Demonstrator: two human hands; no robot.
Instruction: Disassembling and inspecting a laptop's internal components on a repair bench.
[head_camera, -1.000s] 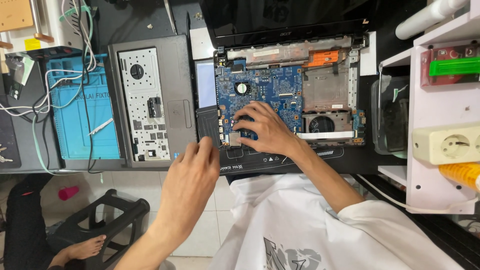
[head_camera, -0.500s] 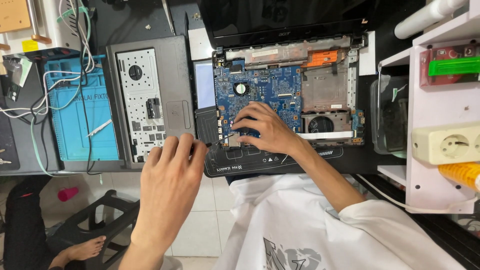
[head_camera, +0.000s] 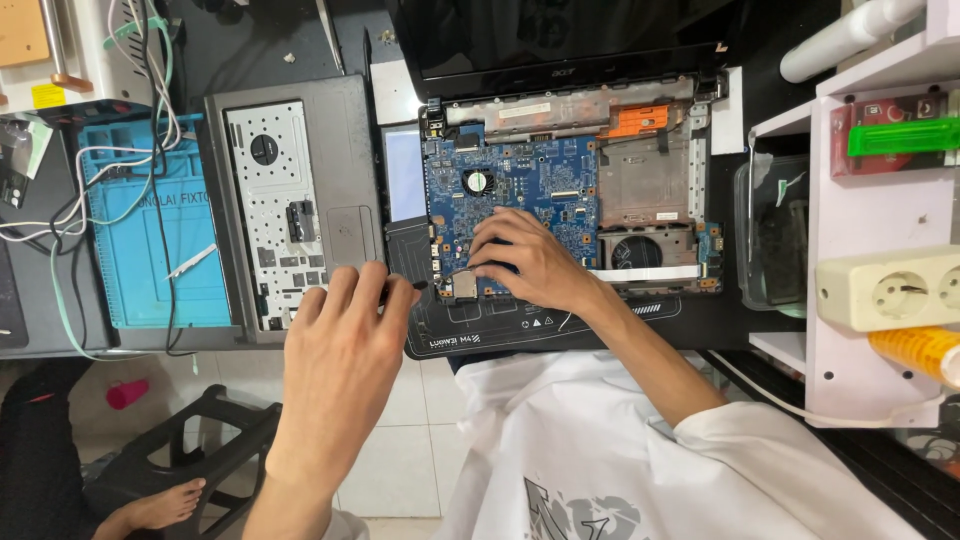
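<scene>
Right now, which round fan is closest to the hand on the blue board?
The black fan just beside the right hand; the other round fan sits far off on the grey cover.

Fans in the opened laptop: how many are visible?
2: a small fan on the blue board, and a larger fan right of the right hand. Others may be hidden.

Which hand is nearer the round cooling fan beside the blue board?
Right. The right hand rests on the blue board, just left of the cooling fan; the left hand is far left, off the laptop.
</scene>
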